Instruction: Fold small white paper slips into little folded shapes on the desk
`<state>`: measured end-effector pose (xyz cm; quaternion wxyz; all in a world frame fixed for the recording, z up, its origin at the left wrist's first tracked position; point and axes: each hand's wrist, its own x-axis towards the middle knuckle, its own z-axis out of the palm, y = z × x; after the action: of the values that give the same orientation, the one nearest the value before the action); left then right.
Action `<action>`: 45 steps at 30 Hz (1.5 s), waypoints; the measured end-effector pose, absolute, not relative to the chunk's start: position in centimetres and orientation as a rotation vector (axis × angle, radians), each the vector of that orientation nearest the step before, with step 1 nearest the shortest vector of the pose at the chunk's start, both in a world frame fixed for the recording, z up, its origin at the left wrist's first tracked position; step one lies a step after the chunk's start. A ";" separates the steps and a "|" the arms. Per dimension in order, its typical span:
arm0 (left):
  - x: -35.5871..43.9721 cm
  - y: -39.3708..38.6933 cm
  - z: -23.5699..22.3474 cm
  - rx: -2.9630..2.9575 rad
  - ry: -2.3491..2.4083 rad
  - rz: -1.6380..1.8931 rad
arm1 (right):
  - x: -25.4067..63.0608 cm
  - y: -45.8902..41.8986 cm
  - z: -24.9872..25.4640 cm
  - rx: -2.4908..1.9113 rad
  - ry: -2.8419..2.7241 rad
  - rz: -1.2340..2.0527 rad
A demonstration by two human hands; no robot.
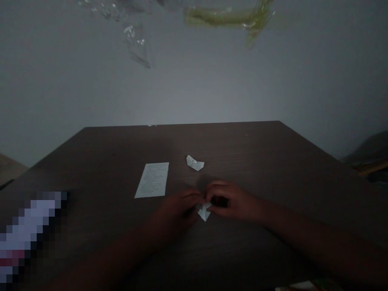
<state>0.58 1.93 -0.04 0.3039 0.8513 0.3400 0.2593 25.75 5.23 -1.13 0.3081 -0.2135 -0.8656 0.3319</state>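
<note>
A small folded piece of paper (205,213) lies low over the dark table, a pointed corner of it showing below my fingers. My left hand (181,205) is on its left side, fingers bent in and meeting the paper's upper part. From the right, my right hand (230,199) curls round with thumb and fingertips pinching the paper's upper right edge. The fingers of both hands hide the top of the fold. Just beyond the hands sits another folded paper (195,163), crumpled and angular. To the left lies a flat sheet of printed paper (153,180).
The brown wooden table (242,153) ends against a grey wall (194,89). A blurred-out, pixelated bright object (30,232) takes up the left front. Clear tape (136,44) and yellow tape (224,18) stick to the wall. Dark items (372,161) stand beyond the right edge.
</note>
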 end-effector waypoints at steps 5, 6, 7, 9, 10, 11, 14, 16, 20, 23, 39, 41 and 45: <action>-0.6 2.4 -0.1 2.381 0.853 0.563 | 26.5 5.8 -0.7 -0.449 -2.430 0.903; -0.7 2.5 0.0 2.396 0.843 0.547 | 26.6 5.8 -0.5 -0.444 -2.458 0.899; -0.9 2.5 0.1 2.408 0.831 0.535 | 26.6 5.8 -0.4 -0.439 -2.485 0.890; -1.0 2.6 0.6 2.429 0.795 0.509 | 26.7 5.8 -0.2 -0.424 -2.540 0.859; -1.1 2.6 0.9 2.438 0.771 0.491 | 26.6 5.8 -0.1 -0.410 -2.563 0.838; -1.1 2.6 1.3 2.445 0.749 0.468 | 26.6 5.8 -0.1 -0.389 -2.583 0.817; -1.3 2.6 2.3 2.463 0.731 0.392 | 26.5 5.9 0.1 -0.345 -2.621 0.739; -1.4 2.4 2.9 2.473 0.744 0.345 | 26.4 5.8 0.2 -0.341 -2.654 0.683; -1.5 1.8 3.7 2.474 0.765 0.335 | 26.5 5.4 0.7 -0.365 -2.722 0.579; -1.6 1.5 3.9 2.537 0.755 0.335 | 26.5 5.0 1.2 -0.398 -2.763 0.483; 0.1 -0.1 3.1 2.774 1.028 -0.001 | 24.5 0.9 -0.4 -0.920 -2.848 0.311; 0.2 -0.7 2.7 2.803 1.105 -0.021 | 24.4 0.6 -0.7 -0.961 -2.846 0.342; 0.4 -1.6 1.7 2.827 1.196 -0.062 | 24.2 0.6 -0.8 -1.016 -2.864 0.332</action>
<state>0.35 -1.61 1.68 0.0358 0.9201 0.3894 -0.0201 24.19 0.56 -0.76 0.0424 -0.3321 -0.9360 0.1085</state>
